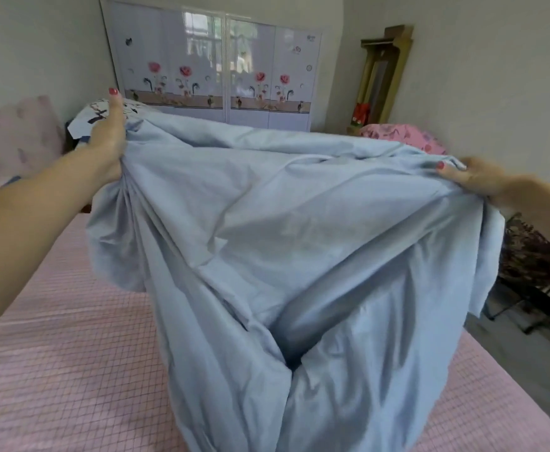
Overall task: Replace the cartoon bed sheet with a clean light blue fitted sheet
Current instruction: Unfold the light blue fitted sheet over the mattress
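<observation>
**Blue sheet up and opening, not yet on the bed**

From my feed, the left hand (pixel 109 138) grips a bunched edge of the light blue sheet (pixel 299 256), thumb up, and the right hand (pixel 469 179) pinches the opposite edge. The sheet hangs between them in the air, its lower folds dropping toward the pink checked mattress pad (pixel 55 370). I judge the old sheet is already stripped: a patterned bundle (pixel 104 112) lies at the far end, though I cannot tell if that is it. Spreading the sheet and tucking all the corners remain.
</observation>
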